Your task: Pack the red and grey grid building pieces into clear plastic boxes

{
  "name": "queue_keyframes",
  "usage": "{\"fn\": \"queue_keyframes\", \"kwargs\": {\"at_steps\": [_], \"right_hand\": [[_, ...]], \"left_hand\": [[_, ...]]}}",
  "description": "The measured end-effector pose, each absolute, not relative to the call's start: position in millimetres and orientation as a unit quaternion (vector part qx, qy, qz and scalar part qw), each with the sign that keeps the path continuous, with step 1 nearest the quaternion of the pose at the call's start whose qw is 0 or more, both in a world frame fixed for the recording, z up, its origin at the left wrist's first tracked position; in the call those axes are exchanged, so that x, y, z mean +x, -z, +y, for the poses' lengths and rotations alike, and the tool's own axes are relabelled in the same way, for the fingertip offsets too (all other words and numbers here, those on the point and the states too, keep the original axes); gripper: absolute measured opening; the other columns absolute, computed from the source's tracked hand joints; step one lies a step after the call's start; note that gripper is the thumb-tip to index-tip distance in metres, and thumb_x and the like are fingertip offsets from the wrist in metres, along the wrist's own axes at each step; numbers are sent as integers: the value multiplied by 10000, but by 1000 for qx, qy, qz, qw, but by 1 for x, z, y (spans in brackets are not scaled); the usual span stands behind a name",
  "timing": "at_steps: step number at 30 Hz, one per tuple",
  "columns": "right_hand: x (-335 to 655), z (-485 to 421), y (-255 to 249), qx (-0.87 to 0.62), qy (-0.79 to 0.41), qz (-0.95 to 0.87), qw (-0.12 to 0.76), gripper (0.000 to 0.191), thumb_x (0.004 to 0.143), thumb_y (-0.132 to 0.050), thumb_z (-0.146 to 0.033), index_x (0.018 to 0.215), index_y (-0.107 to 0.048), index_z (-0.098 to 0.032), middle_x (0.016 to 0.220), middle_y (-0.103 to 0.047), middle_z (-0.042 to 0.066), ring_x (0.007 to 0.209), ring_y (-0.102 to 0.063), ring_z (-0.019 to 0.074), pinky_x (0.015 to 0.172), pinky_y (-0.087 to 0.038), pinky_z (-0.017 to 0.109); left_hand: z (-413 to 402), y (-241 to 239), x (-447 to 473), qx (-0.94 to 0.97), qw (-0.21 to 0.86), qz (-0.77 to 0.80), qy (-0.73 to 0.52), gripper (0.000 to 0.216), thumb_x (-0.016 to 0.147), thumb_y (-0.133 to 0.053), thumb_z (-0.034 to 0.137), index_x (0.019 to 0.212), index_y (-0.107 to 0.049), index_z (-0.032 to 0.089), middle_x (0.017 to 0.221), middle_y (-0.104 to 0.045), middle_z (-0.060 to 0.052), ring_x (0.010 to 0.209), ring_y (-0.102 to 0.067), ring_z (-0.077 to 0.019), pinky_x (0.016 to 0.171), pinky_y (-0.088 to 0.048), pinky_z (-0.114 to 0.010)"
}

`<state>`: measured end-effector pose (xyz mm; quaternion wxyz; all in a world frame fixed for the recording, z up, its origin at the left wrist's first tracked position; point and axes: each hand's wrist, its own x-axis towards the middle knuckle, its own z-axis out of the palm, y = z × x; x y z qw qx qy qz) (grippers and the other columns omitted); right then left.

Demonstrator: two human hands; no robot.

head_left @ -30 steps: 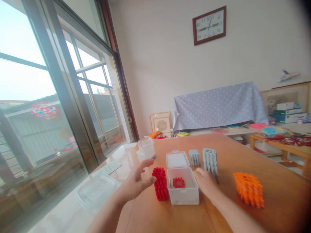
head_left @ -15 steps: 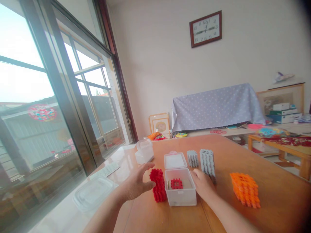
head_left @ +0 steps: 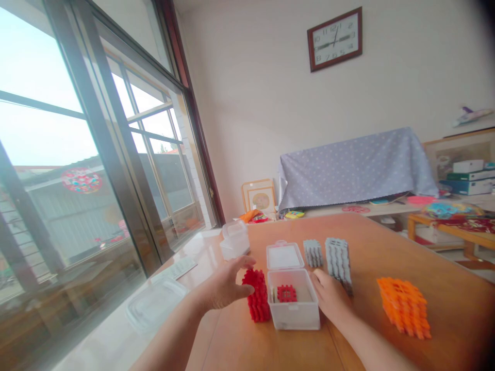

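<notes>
Tabletop of glossy brown wood spreads beneath both hands, turning pale and shiny out to the left of the left hand. That hand's thumb and fingers are spread in a wide curve around the upper part of a red stack of notched pieces, the thumb overlapping its near side; whether skin touches plastic cannot be told. The right hand is partly curled against the right side of a clear box, and whether its hidden fingers grip the wall cannot be told. Between the hands, the box holds a red piece, its lid folded back on the far side. To the right of the right hand stands an orange stack; just beyond its fingers stand a short grey stack and a taller grey stack. Left of the left forearm lies a flat clear container; beyond the left hand sit small clear tubs.

Farther off, a tall window rises left of the left hand. Past the right hand are a wooden stand and a dotted blue-grey cloth. Beyond both hands, a brown-framed clock hangs high on a pale wall.
</notes>
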<state>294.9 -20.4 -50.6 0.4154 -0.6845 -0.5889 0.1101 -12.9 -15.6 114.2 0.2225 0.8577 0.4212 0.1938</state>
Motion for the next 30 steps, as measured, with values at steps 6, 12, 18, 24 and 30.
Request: {"fn": "queue_keyframes", "kwargs": {"at_steps": [6, 12, 18, 24, 30], "right_hand": [[292, -21, 45, -693, -117, -572, 424, 454, 976, -268, -553, 692, -437, -242, 605, -590, 22, 591, -540, 176, 564, -234, 289], [291, -22, 42, -688, -114, -563, 443, 435, 982, -283, -522, 678, -416, -240, 597, -581, 19, 594, -540, 176, 572, -234, 290], [290, -25, 39, -684, -112, -562, 451, 454, 989, -290, -530, 673, -423, -233, 627, -614, 27, 621, -557, 174, 579, -246, 279], [289, -26, 36, -687, -133, -556, 448, 464, 991, -307, -546, 696, -465, -226, 636, -622, 26, 618, -569, 169, 571, -237, 274], [289, -28, 31, -689, -133, -562, 437, 429, 1002, -322, -494, 710, -477, -221, 654, -630, 30, 638, -589, 165, 576, -234, 270]], "left_hand": [[-19, -133, 8, 873, 174, 393, -233, 472, 775, -683, 251, 1239, -594, 246, 1266, -630, -73, 1137, -581, -245, 1012, -456, -387], [-21, -136, 65, 901, 133, 369, -188, 449, 751, -721, 331, 1175, -629, 218, 1135, -666, -73, 1001, -622, -227, 893, -503, -332], [-7, -114, 108, 923, 98, 367, -60, 474, 675, -752, 402, 1111, -662, 238, 1083, -680, -57, 887, -648, -228, 750, -505, -300], [1, -102, 125, 918, 110, 382, -5, 466, 667, -722, 429, 1095, -666, 251, 1043, -707, -36, 854, -659, -223, 662, -494, -272], [9, -105, 121, 915, 109, 389, 8, 514, 640, -734, 460, 1105, -670, 252, 1034, -717, -42, 844, -659, -231, 662, -490, -276]]}}
